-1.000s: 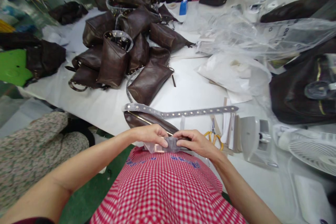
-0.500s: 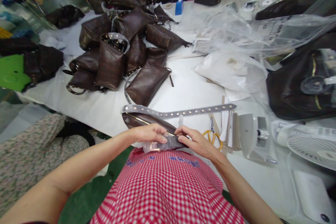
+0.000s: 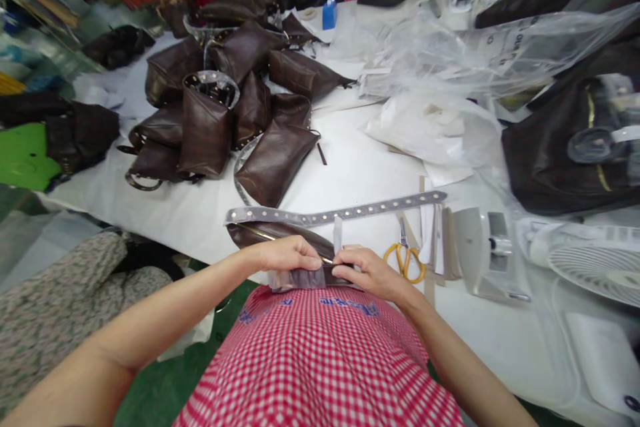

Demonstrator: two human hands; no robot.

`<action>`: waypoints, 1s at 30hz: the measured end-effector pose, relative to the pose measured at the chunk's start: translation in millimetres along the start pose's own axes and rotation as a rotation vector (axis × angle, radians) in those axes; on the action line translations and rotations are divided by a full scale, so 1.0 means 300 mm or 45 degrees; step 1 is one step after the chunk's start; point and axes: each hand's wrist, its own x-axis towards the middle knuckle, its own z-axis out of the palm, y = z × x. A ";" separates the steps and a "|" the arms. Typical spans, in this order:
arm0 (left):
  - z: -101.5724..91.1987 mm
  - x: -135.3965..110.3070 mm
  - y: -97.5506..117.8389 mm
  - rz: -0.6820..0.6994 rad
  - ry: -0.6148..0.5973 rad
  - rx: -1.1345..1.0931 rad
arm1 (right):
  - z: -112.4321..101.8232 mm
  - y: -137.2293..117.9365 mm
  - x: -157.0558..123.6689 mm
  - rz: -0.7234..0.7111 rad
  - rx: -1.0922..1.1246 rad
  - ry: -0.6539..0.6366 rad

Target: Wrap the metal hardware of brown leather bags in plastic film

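A dark brown leather bag (image 3: pixel 260 233) lies at the near edge of the white table (image 3: pixel 365 173), right in front of my red checked shirt. Its studded strap (image 3: pixel 350 211), wrapped in clear film, runs off to the right. My left hand (image 3: pixel 287 255) and my right hand (image 3: pixel 363 270) are both closed, pinching a film-wrapped strap end (image 3: pixel 297 278) between them, fingertips nearly touching. What lies under the fingers is hidden.
A pile of several brown bags (image 3: pixel 220 100) sits at the back left. Yellow-handled scissors (image 3: pixel 406 257) and a grey tool (image 3: pixel 483 250) lie just right of my hands. Clear plastic bags (image 3: pixel 450 60), a large dark bag (image 3: pixel 565 147) and a white fan (image 3: pixel 595 273) fill the right. Other people work at the far end.
My hands have stayed on the wrapped strap end, shifting it slightly. The right fingers have curled in closer to the left hand. The view has tilted a little.
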 end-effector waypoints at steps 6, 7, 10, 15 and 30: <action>0.024 0.026 0.033 0.035 0.121 0.128 | 0.008 0.009 0.008 0.064 0.026 0.002; 0.027 0.036 0.037 0.078 0.151 0.147 | 0.007 0.011 0.009 0.086 0.036 0.008; 0.036 0.071 0.051 0.150 0.238 0.213 | -0.003 0.014 0.010 0.139 0.071 -0.004; 0.033 0.100 0.070 0.136 0.252 0.175 | -0.016 0.005 0.013 0.256 0.211 0.013; -0.103 -0.055 -0.074 0.054 -0.113 -0.063 | -0.031 0.022 0.026 0.294 0.365 -0.019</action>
